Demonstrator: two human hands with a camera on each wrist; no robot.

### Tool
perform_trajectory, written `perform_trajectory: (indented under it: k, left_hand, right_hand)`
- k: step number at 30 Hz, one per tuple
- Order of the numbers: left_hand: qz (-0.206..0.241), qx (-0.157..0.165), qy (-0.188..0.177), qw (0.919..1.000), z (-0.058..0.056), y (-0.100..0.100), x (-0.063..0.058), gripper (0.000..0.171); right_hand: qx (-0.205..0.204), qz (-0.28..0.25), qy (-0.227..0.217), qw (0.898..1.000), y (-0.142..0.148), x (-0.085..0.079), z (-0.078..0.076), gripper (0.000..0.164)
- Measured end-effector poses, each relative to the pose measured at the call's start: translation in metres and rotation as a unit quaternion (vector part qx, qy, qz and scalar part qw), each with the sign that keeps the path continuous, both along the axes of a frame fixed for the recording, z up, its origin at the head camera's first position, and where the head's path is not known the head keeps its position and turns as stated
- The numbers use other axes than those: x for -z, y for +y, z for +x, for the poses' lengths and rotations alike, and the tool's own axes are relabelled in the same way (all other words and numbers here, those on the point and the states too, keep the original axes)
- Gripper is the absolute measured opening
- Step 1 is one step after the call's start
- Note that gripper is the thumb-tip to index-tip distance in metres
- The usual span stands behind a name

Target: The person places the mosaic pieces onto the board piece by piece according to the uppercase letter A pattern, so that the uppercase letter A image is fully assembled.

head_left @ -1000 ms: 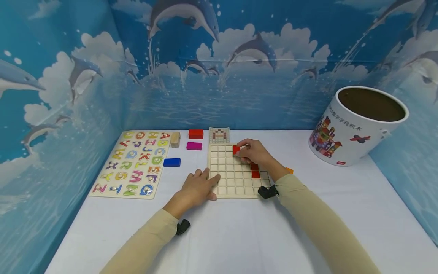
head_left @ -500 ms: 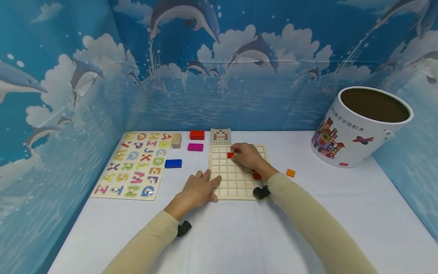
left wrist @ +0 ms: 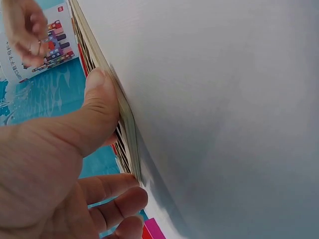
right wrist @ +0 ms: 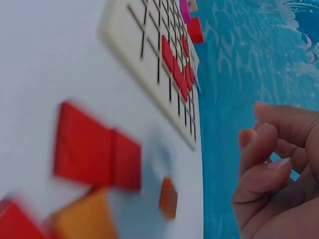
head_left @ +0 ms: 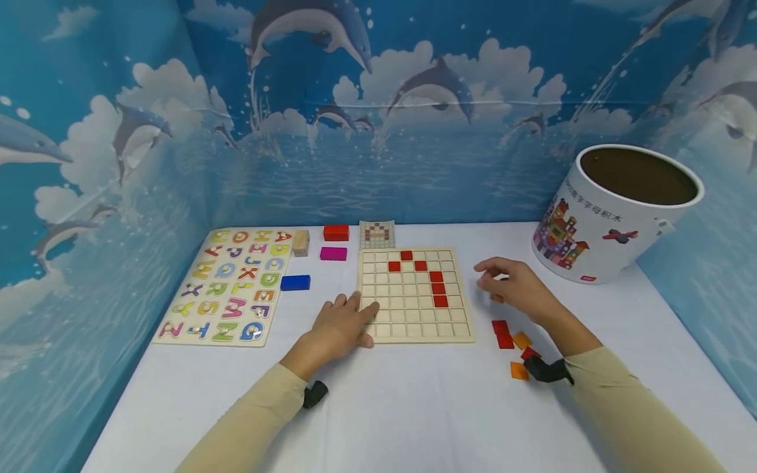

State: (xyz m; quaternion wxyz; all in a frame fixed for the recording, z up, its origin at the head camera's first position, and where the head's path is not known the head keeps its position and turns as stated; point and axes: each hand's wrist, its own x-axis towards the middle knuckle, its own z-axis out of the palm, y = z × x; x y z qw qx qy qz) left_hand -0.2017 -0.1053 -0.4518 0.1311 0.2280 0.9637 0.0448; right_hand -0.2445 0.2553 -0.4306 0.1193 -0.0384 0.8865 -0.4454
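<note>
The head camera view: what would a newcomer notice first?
Probably the blue dolphin-printed backdrop along the rear and sides, then the big white printed bucket at the back right. In the middle, six red square tiles stand out on a pale wooden grid board, with the person's left hand touching its left edge.

White-covered table [head_left: 408, 414] bears, left, an alphabet board [head_left: 229, 297]; near it, wooden block [head_left: 301, 244], red block [head_left: 336, 233], magenta block [head_left: 334, 254], blue block [head_left: 296, 283]; centre, grid board [head_left: 405, 301]; behind that, patterned card [head_left: 376, 234]; right, loose red tiles [head_left: 505, 341], orange tiles [head_left: 519, 371], white bucket [head_left: 612, 220].
</note>
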Motion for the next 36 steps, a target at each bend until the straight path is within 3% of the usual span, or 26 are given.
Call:
perform_trajectory:
  k: [8, 13, 25, 32, 36]
  left_hand:
    - [0.004, -0.01, 0.0, 0.9999, 0.001, -0.003, -0.002, 0.074]
    - [0.004, -0.008, -0.001, 1.0, 0.0, -0.003, -0.001, 0.075]
    - [0.002, -0.002, 0.001, 1.0, 0.0, 0.0, 0.002, 0.075]
    - [0.005, -0.001, 0.002, 1.0, 0.001, 0.0, 0.001, 0.075]
    - [0.008, 0.001, 0.002, 1.0, 0.001, 0.001, 0.001, 0.075]
  right_hand:
    - [-0.002, 0.026, -0.061, 0.998, 0.034, 0.016, 0.032, 0.05]
    - [0.004, 0.032, -0.078, 0.996, 0.039, 0.026, 0.043, 0.055]
    - [-0.01, 0.09, -0.059, 0.994, 0.035, 0.034, 0.048, 0.038]
    - [-0.011, 0.096, -0.055, 0.994, 0.035, 0.034, 0.048, 0.025]
    - [-0.009, 0.077, -0.051, 0.996, 0.038, 0.035, 0.048, 0.027]
